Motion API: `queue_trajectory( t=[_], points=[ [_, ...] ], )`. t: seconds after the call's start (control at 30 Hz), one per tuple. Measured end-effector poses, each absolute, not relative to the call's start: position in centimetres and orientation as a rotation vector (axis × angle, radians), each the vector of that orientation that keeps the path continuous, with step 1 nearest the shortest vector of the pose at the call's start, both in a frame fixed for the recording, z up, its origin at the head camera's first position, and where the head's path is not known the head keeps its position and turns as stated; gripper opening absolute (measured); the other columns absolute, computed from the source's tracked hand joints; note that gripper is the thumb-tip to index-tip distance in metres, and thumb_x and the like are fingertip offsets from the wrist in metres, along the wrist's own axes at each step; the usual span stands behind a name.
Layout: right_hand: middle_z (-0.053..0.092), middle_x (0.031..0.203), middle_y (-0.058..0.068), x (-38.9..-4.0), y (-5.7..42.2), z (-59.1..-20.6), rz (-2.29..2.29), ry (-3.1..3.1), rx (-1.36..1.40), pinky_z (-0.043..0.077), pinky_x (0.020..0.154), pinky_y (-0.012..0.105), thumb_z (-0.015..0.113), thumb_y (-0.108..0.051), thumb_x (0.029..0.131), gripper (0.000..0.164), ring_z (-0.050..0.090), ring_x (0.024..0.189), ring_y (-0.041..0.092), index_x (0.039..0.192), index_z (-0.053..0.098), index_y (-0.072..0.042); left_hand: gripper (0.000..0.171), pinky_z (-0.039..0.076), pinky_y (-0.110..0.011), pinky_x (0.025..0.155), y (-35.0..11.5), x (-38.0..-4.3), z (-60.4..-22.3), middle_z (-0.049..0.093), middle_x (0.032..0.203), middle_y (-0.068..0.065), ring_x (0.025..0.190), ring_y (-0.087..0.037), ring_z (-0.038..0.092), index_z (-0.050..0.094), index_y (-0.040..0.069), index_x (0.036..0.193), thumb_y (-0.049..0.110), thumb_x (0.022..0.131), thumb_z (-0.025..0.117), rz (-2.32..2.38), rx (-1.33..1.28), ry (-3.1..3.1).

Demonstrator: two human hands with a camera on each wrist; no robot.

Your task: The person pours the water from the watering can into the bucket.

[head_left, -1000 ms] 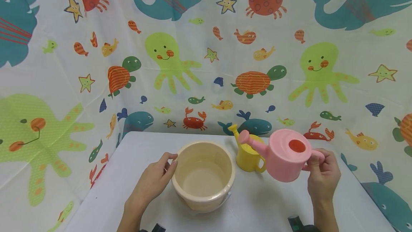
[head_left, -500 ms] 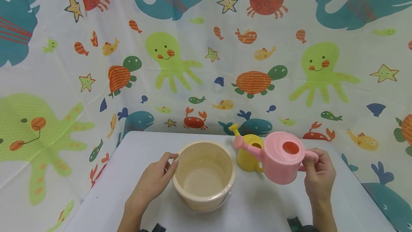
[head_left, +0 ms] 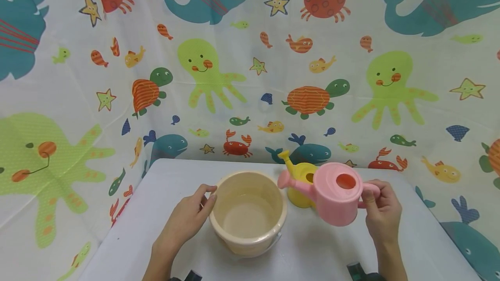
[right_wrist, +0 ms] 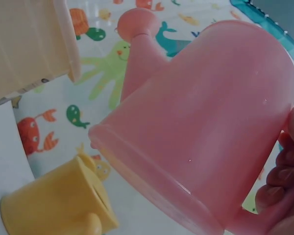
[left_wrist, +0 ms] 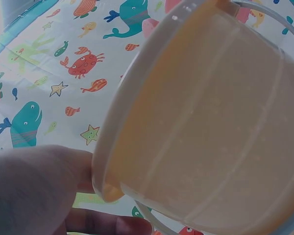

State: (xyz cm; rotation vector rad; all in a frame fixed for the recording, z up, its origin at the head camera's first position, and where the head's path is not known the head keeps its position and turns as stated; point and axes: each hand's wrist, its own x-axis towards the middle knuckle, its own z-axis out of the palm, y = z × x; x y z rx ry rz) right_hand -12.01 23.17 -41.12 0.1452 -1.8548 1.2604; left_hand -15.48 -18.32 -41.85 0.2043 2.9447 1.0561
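Observation:
A cream bucket (head_left: 250, 242) stands upright on the white table. My left hand (head_left: 185, 218) holds its rim at the left side, thumb and bent fingers against the edge; the left wrist view shows the thumb at the rim (left_wrist: 112, 142). My right hand (head_left: 384, 211) grips the handle of a pink toy watering can (head_left: 336, 198), raised above the table right of the bucket. Its rose (head_left: 286, 179) points left, close to the bucket's right rim. Behind it stands a yellow toy watering can (head_left: 298, 196), partly hidden by the pink one.
The white table (head_left: 129, 229) runs back to a curtain (head_left: 234, 86) printed with sea animals, which also hangs at both sides. The bucket's wire handle (head_left: 273, 244) hangs down at its right.
My right hand has carried the pink watering can left and slightly down, bringing its rose to the bucket's right rim. The left hand and bucket have stayed put.

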Motion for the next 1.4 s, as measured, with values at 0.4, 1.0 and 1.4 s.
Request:
queue_trajectory(
  t=[0.4,1.0,1.4],
  points=[
    [0.063,0.094,-0.012,-12.4,23.2,-42.1,1.277,-1.894,0.196,0.052,0.066,0.010,0.057,0.013,0.093,0.015,0.061,0.073,0.001,0.107,0.054,0.016,0.033,0.044,-0.023,0.058,-18.4,-15.4,-41.8,0.060,0.077,0.006,0.067,-0.011,0.051,0.057,0.025,0.133,0.036,0.102,0.055,1.063,0.205,2.939],
    [0.064,0.095,-0.011,-12.4,22.3,-42.3,1.302,-1.913,0.293,0.052,0.065,0.010,0.057,0.016,0.090,0.017,0.062,0.075,0.000,0.107,0.055,0.015,0.033,0.044,-0.023,0.058,-18.3,-15.5,-41.8,0.059,0.076,0.006,0.067,-0.010,0.051,0.058,0.025,0.133,0.037,0.102,0.055,1.044,0.207,2.958],
    [0.065,0.093,-0.010,-12.3,21.8,-42.2,1.313,-1.922,0.340,0.052,0.065,0.011,0.058,0.017,0.090,0.016,0.061,0.071,0.002,0.106,0.055,0.015,0.034,0.043,-0.023,0.057,-18.3,-15.4,-41.9,0.058,0.076,0.005,0.066,-0.010,0.050,0.057,0.025,0.133,0.038,0.102,0.055,1.042,0.201,2.953]
  ],
)
